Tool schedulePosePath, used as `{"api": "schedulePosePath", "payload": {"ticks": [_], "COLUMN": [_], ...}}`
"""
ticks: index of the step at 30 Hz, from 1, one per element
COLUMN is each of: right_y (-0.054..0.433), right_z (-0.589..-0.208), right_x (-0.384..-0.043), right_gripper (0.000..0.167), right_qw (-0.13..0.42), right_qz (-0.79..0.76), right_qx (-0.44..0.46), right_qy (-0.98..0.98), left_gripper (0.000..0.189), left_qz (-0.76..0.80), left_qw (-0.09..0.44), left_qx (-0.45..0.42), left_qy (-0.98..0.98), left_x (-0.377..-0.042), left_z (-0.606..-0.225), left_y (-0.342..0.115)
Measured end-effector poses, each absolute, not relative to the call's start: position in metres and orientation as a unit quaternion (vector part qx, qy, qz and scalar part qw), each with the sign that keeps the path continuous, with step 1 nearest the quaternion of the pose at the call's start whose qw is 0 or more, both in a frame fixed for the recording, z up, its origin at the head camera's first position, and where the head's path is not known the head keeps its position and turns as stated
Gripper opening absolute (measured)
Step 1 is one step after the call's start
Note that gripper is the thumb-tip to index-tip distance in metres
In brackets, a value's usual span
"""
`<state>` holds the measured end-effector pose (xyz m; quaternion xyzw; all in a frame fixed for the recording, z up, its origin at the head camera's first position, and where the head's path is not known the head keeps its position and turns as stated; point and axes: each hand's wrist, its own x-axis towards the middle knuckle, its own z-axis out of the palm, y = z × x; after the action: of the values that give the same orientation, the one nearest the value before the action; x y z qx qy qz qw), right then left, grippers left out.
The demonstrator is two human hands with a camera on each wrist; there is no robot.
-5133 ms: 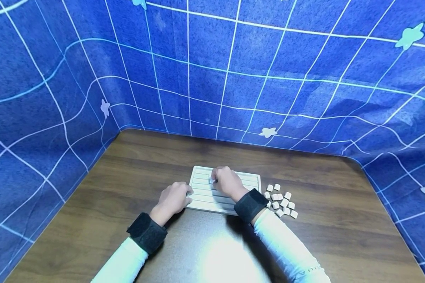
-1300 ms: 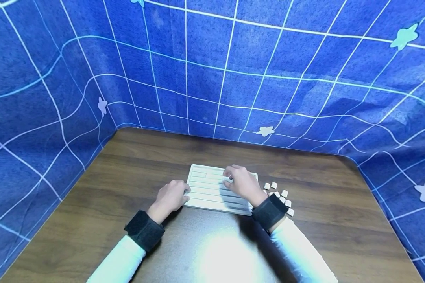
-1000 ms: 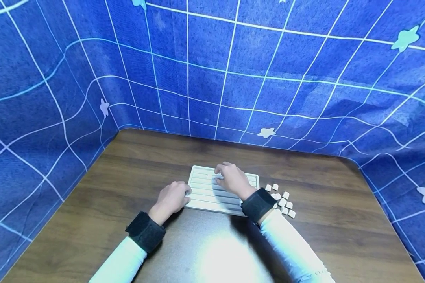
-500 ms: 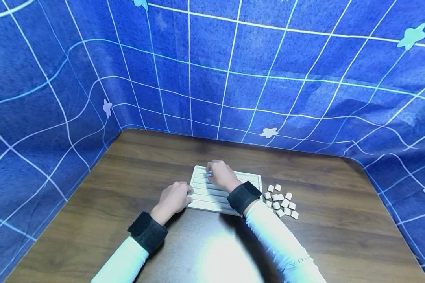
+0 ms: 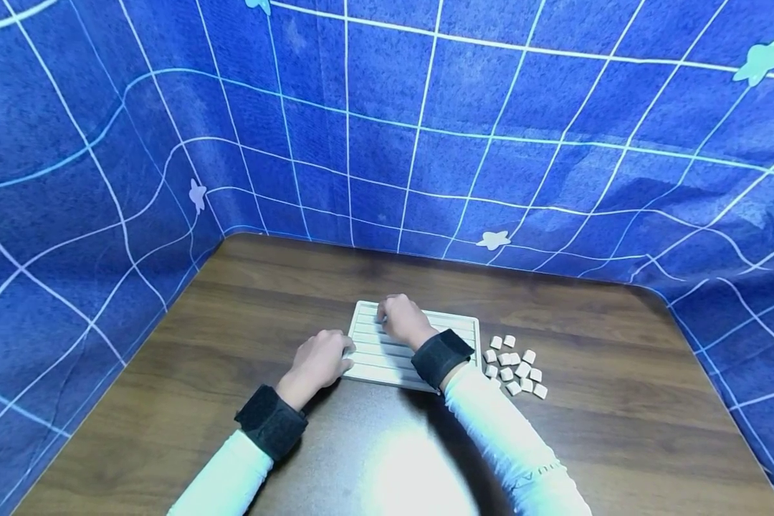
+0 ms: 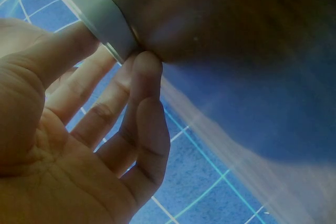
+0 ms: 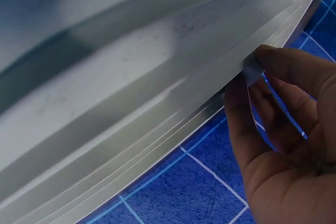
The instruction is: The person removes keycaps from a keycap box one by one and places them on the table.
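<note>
A white ridged tray [image 5: 387,363] with long parallel grooves lies on the table in the head view. My left hand [image 5: 320,360] grips its left edge; in the left wrist view the thumb and fingertips meet the tray's rim [image 6: 107,22]. Over the tray's back left part, my right hand [image 5: 403,319] is lowered to the far grooves. The right wrist view shows its thumb and finger pinching a small pale block [image 7: 253,72] at the far groove. From the head view that block is hidden by the hand.
Several small white blocks [image 5: 522,370] lie loose on the table just right of the tray. The brown wooden table [image 5: 284,279] reaches back to a blue cloth [image 5: 374,143] with white grid lines, which hangs behind and at both sides.
My right hand has moved left along the tray's back groove over the last second or so. The left hand has stayed at the tray's left edge. The head view has shifted slightly.
</note>
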<state>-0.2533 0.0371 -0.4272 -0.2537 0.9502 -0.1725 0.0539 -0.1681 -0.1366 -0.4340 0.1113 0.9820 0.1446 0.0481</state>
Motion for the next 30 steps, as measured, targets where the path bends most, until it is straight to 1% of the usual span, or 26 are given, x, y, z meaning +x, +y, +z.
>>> {"api": "schedulePosePath", "payload": {"ticks": [7,17,23,30], "right_y": [0.04,0.045,0.049,0.063], "right_z": [-0.427,-0.428,-0.426,-0.423], "right_x": [-0.253,-0.251,-0.252,-0.246], "right_gripper": [0.018,0.017,0.017,0.019], "right_qw": [0.047,0.01,0.007,-0.028], "right_qz": [-0.172,-0.171,-0.178,-0.177], "right_qx": [-0.252,-0.29,-0.298,-0.341], "right_qy": [0.951,0.942,0.938,0.923], "left_gripper": [0.016,0.015,0.017,0.014], "left_qz": [0.147,0.152,0.154,0.153], "left_qw": [0.045,0.044,0.047,0.043], "left_qx": [0.114,0.114,0.111,0.111], "left_qy": [0.981,0.981,0.981,0.981], "left_x": [-0.168,-0.168,-0.168,-0.169], "left_z": [-0.433,-0.434,-0.434,-0.435], "left_y": [-0.135,-0.135,-0.136,-0.138]}}
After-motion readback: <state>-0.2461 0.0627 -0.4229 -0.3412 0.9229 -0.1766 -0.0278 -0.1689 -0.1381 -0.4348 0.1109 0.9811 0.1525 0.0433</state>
